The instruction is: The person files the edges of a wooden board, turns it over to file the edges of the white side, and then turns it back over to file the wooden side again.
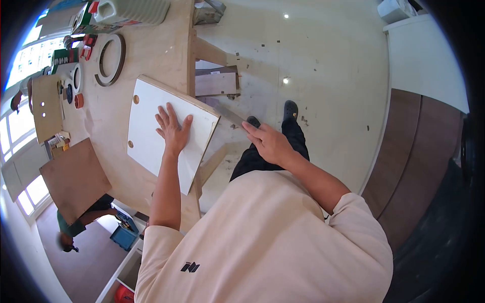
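Note:
A white cabinet door panel (156, 113) with two round hinge holes lies at an angle on the wooden workbench (161, 45), one corner jutting past the bench edge. Flat on its white face rests my left hand (175, 132), fingers spread. My right hand (268, 144) is closed around one end of a flat metal file (230, 115). The file's far end meets or lies very near the panel's jutting corner; exact contact is hard to make out. Bare wood edging shows along the panel's upper side.
On the bench are a coil of edge banding (121, 55), a white jug (134, 11) and a brown board (76, 174). A person (76, 227) bends beside a blue toolbox (124, 236). Offcuts (217, 81) sit under the bench. Brown-fronted cabinets (399, 136) stand at right.

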The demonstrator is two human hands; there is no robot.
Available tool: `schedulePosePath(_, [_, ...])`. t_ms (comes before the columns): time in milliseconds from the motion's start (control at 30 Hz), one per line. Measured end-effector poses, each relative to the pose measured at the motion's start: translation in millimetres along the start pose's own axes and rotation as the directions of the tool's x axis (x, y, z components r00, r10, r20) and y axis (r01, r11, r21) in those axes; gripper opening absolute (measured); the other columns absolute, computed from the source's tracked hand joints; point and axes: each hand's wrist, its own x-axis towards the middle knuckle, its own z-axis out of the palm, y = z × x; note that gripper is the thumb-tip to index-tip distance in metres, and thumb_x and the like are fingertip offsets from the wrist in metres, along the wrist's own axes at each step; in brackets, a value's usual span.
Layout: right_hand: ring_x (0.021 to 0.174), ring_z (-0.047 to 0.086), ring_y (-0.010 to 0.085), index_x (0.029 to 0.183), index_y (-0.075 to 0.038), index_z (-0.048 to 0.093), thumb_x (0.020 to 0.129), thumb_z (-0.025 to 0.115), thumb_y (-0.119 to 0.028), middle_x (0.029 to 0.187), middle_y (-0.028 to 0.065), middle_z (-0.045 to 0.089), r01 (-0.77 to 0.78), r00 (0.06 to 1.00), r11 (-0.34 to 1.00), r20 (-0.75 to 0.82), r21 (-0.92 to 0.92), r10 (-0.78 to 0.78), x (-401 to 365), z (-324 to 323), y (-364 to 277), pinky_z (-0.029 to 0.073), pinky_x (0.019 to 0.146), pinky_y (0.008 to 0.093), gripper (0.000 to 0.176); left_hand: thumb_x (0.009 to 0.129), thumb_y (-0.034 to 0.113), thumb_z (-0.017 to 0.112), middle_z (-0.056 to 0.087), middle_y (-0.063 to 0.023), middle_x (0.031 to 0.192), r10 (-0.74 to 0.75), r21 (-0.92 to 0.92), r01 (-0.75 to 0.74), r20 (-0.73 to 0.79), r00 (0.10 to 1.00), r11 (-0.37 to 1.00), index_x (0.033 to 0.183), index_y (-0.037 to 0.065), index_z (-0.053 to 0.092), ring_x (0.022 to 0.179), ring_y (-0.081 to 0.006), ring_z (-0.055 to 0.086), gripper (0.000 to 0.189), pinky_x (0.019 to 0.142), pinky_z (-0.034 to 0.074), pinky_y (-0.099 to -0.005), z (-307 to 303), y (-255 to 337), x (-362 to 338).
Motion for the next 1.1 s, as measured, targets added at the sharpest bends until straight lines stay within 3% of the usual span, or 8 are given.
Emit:
schedulePosePath(133, [0.073, 0.058, 0.0339, 0.141, -0.026, 0.058, 0.101, 0.059, -0.026, 0.087, 0.013, 0.057, 0.073, 0.996, 0.997, -0.042, -0.027, -0.074, 6.5, 17.1, 1.5, 0.05, 0.069, 0.0408, 0.04, 0.089, 0.075, 0.052, -0.002, -0.0203, 0.169, 0.006, 0.007, -0.005, -0.023, 1.0, 1.0, 0.163, 0.016, 0.011, 0.154, -0.0445, -0.007, 0.103, 0.116, 0.001, -0.0695, 1.6, -1.6, 1.4])
schedulePosePath(233, [0.075, 0.063, 0.0359, 0.143, -0.028, 0.056, 0.102, 0.056, -0.031, 0.09, 0.0138, 0.056, 0.105, 0.992, 0.989, -0.052, -0.108, -0.111, 47.3, 29.8, -10.0, 0.053, 0.071, 0.0456, 0.042, 0.089, 0.075, 0.052, -0.002, -0.0203, 0.169, 0.005, 0.009, -0.005, -0.033, 0.999, 1.0, 0.163, 0.016, 0.011, 0.154, -0.0445, -0.007, 0.103, 0.116, 0.001, -0.0694, 6.5, -2.3, -1.0])
schedulePosePath(333, [0.071, 0.058, 0.0338, 0.14, -0.026, 0.059, 0.099, 0.06, -0.025, 0.083, 0.013, 0.053, 0.15, 0.976, 0.977, -0.132, -0.154, -0.171, 59.8, 26.0, -18.4, 0.05, 0.067, 0.0419, 0.041, 0.09, 0.075, 0.053, -0.002, -0.0203, 0.169, 0.005, 0.01, -0.005, -0.031, 1.0, 1.0, 0.163, 0.016, 0.011, 0.154, -0.0446, -0.007, 0.103, 0.116, 0.001, -0.0698, 1.9, 0.2, 1.2])
schedulePosePath(533, [0.072, 0.058, 0.035, 0.141, -0.027, 0.058, 0.1, 0.059, -0.026, 0.083, 0.0132, 0.053, 0.067, 0.996, 0.993, -0.056, -0.101, -0.073, 15.0, 17.9, -11.0, 0.049, 0.067, 0.0433, 0.041, 0.091, 0.072, 0.053, -0.001, -0.0204, 0.169, 0.017, -0.006, -0.017, -0.042, 0.999, 1.0, 0.163, 0.016, 0.011, 0.154, -0.0444, -0.008, 0.101, 0.116, 0.0, -0.07, 4.1, -1.0, -1.7])
schedulePosePath(733, [0.079, 0.063, 0.0349, 0.14, -0.028, 0.058, 0.102, 0.056, -0.031, 0.089, 0.0131, 0.056, 0.135, 0.988, 0.973, -0.044, -0.189, -0.146, 61.0, 27.8, -24.0, 0.053, 0.071, 0.0436, 0.039, 0.091, 0.074, 0.052, -0.001, -0.0199, 0.169, 0.009, 0.015, -0.009, -0.034, 0.999, 1.0, 0.164, 0.017, 0.011, 0.154, -0.044, -0.008, 0.101, 0.116, 0.0, -0.0703, 2.0, -0.7, -0.2])
schedulePosePath(933, [0.083, 0.062, 0.0365, 0.14, -0.027, 0.059, 0.102, 0.054, -0.031, 0.091, 0.0158, 0.058, 0.034, 0.999, 0.988, 0.043, -0.151, -0.028, 16.4, 12.9, -17.9, 0.052, 0.076, 0.0439, 0.039, 0.09, 0.076, 0.049, -0.001, -0.0188, 0.169, 0.01, 0.014, -0.01, -0.055, 0.998, 1.0, 0.164, 0.019, 0.011, 0.155, -0.0432, -0.007, 0.1, 0.116, 0.002, -0.0705, 9.0, -3.7, 0.0])
schedulePosePath(1033, [0.084, 0.062, 0.0377, 0.141, -0.027, 0.058, 0.101, 0.055, -0.031, 0.092, 0.0165, 0.059, 0.113, 0.992, 0.982, -0.04, -0.152, -0.12, 62.2, 31.7, -25.1, 0.051, 0.077, 0.044, 0.04, 0.09, 0.075, 0.049, -0.001, -0.0193, 0.169, 0.01, 0.015, -0.009, -0.054, 0.998, 1.0, 0.164, 0.018, 0.012, 0.155, -0.043, -0.007, 0.1, 0.116, 0.001, -0.0704, 9.2, 0.4, -2.2])
schedulePosePath(1100, [0.085, 0.062, 0.0385, 0.141, -0.027, 0.058, 0.101, 0.056, -0.031, 0.092, 0.0175, 0.059, 0.08, 0.995, 0.99, -0.041, -0.119, -0.086, 75.3, 26.1, -25.2, 0.051, 0.078, 0.0448, 0.04, 0.091, 0.075, 0.05, 0.0, -0.0202, 0.169, 0.006, 0.021, -0.005, -0.044, 0.999, 1.0, 0.163, 0.016, 0.013, 0.155, -0.0423, -0.008, 0.101, 0.116, -0.001, -0.0695, 4.6, 1.2, -2.8])
